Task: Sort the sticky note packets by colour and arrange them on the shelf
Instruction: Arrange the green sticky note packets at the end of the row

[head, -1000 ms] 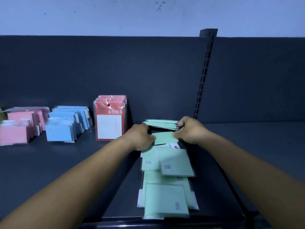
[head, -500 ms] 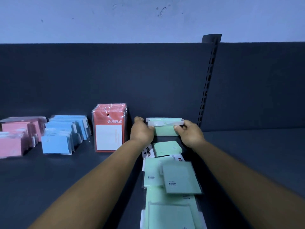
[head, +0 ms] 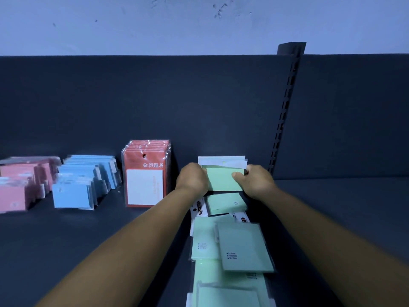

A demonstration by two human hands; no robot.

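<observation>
A stack of green sticky note packets [head: 222, 178] stands upright against the dark back panel of the shelf [head: 132, 229]. My left hand [head: 193, 179] grips its left edge and my right hand [head: 254, 181] grips its right edge. More green packets [head: 242, 249] lie flat in a row running from the stack toward me. To the left stand red packets [head: 145, 173] upright, then blue packets [head: 84, 182], then pink packets [head: 22, 185] at the far left.
A slotted black upright post [head: 285, 111] rises just right of the green stack. Right of it the dark shelf surface [head: 343, 207] holds nothing. A pale wall [head: 177, 23] lies above the back panel.
Both hands lifted the green stack from lying flat, tipped it upright and pushed it back against the panel. The view rose slightly.
</observation>
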